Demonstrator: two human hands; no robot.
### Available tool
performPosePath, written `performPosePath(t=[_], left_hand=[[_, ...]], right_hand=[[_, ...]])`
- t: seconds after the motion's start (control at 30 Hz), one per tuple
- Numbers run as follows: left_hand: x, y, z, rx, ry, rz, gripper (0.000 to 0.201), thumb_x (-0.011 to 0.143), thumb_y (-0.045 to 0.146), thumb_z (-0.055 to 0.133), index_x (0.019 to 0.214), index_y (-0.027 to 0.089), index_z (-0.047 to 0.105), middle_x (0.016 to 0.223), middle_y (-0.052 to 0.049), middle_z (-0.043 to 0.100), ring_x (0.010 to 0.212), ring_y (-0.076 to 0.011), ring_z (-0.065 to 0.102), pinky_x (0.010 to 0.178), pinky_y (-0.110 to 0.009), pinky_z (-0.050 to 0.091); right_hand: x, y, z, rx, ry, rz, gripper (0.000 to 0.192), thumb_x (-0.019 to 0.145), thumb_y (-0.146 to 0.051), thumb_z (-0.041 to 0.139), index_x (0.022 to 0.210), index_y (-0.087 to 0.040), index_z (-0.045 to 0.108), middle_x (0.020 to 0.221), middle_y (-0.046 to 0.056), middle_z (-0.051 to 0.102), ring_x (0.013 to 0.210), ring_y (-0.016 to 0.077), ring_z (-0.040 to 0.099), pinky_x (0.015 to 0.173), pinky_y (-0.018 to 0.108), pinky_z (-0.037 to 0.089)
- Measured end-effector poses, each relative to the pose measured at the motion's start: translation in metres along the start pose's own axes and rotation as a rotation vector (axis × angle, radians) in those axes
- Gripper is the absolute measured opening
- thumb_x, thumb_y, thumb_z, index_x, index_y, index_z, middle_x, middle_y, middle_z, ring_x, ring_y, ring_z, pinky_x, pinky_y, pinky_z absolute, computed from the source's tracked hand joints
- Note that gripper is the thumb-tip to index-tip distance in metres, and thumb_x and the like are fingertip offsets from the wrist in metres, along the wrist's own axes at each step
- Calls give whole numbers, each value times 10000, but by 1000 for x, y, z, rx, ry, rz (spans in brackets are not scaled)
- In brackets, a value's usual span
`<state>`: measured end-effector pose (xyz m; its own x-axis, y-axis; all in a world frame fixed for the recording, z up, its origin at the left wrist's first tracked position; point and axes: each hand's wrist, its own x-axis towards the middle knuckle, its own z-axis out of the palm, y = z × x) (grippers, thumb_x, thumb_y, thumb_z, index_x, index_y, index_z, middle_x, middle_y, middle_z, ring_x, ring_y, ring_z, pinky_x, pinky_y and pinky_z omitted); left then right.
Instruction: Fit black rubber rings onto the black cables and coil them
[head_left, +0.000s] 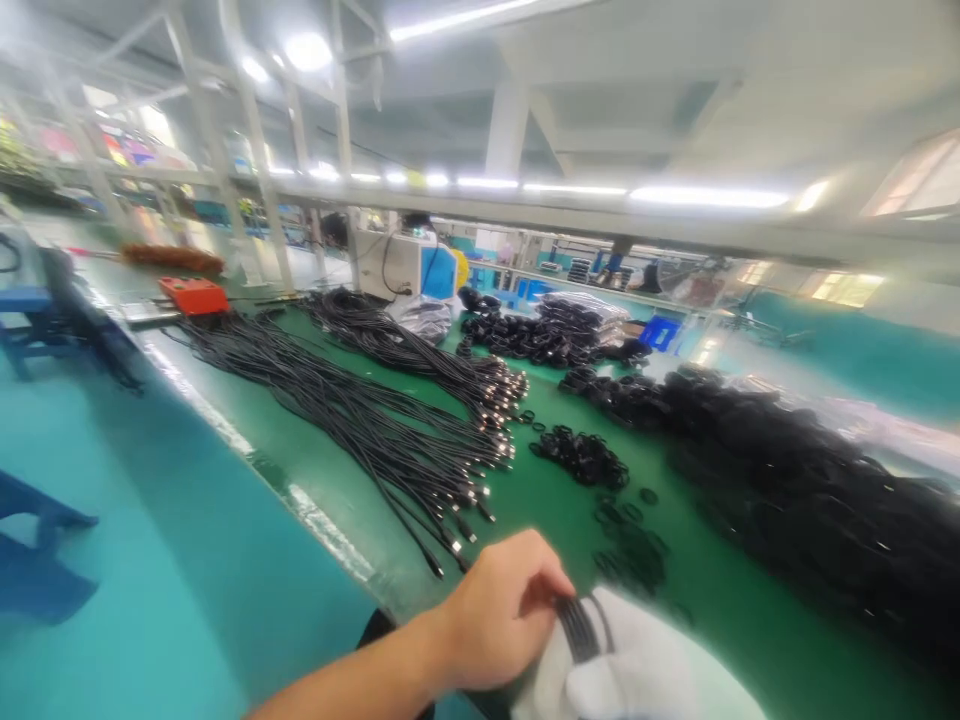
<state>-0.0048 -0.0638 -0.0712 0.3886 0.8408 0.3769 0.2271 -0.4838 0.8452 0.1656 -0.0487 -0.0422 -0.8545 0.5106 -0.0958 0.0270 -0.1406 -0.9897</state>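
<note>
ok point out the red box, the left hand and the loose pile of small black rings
red box (193, 295), head view, middle of its top face
left hand (499, 612), head view, back of the hand
rings (581, 455), head view, middle of the pile

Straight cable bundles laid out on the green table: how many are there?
2. One long bundle runs along the table's near edge; the other lies just behind it, ending at the metal plugs. Coiled cables on the right could hide more.

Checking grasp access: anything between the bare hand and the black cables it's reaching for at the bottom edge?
Nothing visible. The left hand already has its fingertips on the black cables, which are draped over the white-gloved right hand. No object sits between them.
</note>
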Motion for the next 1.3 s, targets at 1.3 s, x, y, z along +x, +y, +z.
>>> performPosePath(t=[1.3], left_hand=[[37, 37, -11, 308, -123, 426, 256, 873, 130, 359, 966, 149, 597, 878, -82, 598, 820, -151, 565, 718, -228, 481]], right_hand=[[-48, -35, 4, -51, 364, -105, 492, 840, -560, 469, 939, -131, 690, 800, 120, 675, 780, 248, 627, 652, 336, 509]])
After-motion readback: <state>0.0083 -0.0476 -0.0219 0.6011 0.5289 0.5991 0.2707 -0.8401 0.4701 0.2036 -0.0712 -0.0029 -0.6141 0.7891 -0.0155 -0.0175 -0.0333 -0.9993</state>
